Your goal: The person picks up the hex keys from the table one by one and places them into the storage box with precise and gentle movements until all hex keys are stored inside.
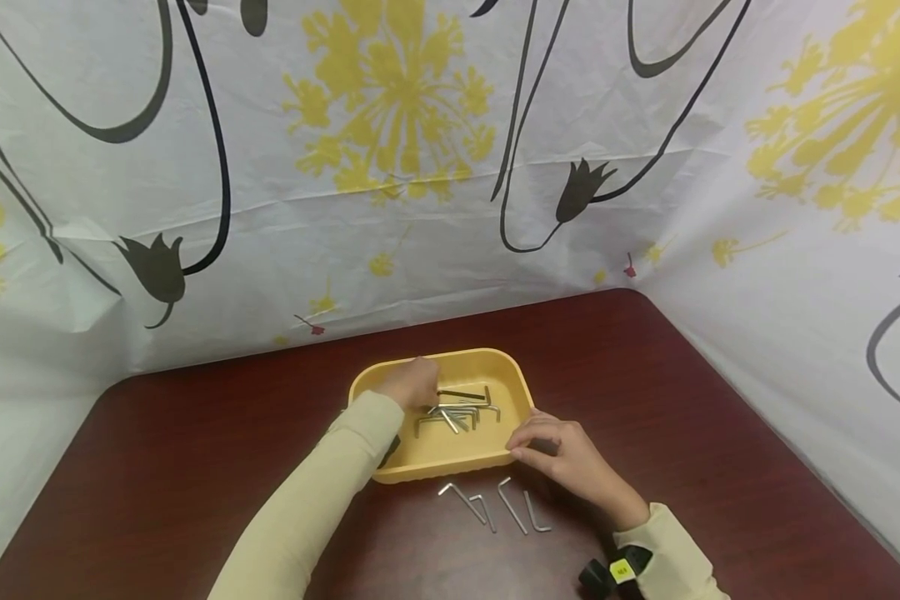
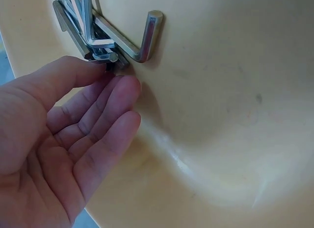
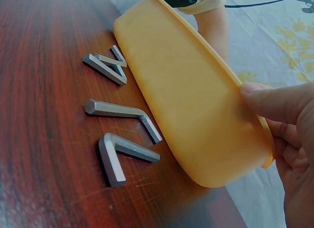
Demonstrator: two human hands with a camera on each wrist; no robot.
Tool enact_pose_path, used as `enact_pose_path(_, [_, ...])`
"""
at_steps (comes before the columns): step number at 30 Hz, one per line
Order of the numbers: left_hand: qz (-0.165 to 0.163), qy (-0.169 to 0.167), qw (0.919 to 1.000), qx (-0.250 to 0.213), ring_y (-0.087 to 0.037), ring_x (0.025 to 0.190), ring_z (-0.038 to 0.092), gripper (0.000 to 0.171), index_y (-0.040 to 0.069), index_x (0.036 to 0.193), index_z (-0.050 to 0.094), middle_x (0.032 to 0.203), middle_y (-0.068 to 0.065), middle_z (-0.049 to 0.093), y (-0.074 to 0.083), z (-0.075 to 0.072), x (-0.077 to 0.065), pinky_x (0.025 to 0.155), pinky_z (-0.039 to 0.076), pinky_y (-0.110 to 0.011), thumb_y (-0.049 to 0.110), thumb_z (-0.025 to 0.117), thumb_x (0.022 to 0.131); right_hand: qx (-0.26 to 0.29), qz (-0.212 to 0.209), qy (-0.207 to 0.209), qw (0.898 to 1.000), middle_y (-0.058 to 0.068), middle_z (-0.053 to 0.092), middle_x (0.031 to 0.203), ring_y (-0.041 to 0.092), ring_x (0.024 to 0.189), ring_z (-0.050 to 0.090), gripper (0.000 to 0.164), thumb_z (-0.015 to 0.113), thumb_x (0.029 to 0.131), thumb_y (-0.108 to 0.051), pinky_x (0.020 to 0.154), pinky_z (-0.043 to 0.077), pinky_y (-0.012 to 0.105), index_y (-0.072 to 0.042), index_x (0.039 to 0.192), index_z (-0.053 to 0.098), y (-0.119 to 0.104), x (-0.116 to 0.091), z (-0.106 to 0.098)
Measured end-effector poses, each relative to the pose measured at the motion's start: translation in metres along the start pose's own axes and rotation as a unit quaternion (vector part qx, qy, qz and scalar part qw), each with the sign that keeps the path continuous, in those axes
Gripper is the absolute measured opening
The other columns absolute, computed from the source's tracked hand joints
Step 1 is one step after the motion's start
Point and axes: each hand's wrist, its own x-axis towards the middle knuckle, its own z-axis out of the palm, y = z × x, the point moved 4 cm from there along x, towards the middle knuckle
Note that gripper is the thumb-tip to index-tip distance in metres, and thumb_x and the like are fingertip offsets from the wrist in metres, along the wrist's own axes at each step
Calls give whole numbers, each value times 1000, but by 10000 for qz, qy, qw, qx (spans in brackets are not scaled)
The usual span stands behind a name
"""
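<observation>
My left hand (image 1: 412,383) reaches into a yellow plastic tray (image 1: 450,468), where a heap of silver hex keys (image 1: 461,412) lies. In the left wrist view, its thumb and forefinger pinch at the dark end of a hex key (image 2: 115,66) at the heap's edge; the fingertips partly hide that end. A larger bent hex key (image 2: 149,37) lies just beside it. At the tray's near right corner, my right hand (image 1: 562,450) grips the rim, thumb on the near side and fingers around the outside, as the right wrist view also shows.
Several hex keys lie on the dark red wooden table (image 1: 195,467) in front of the tray, among them a bent one (image 3: 122,110) and an L-shaped one (image 3: 115,159). A white cloth with yellow flowers (image 1: 397,92) hangs behind the table and along its sides.
</observation>
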Motion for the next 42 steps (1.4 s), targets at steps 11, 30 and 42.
enact_pose_path(11, [-73,-71,9999,-58,-8,40,30,38,14,51,37,45,4,30,-1,0,-2,40,31,-21,-1,60,77,25,-119,4,9999,4,65,77,21,80,63,16,71,70,8,99,33,33,-5,78,67,-3,1,1])
enact_pose_path(30, [439,141,9989,-77,-6,36,31,40,14,45,39,38,6,37,14,-27,-10,39,23,-20,-1,56,78,-58,25,-1,10000,3,66,76,24,83,62,15,71,71,6,98,34,38,-6,78,67,-1,0,-1])
enact_pose_path(42, [1138,659,9911,222,-8,48,18,35,16,53,37,52,6,23,53,-44,-39,46,20,-23,3,57,78,-44,97,-29,9999,5,66,77,24,83,63,14,70,71,7,98,33,39,-5,79,67,-3,1,-1])
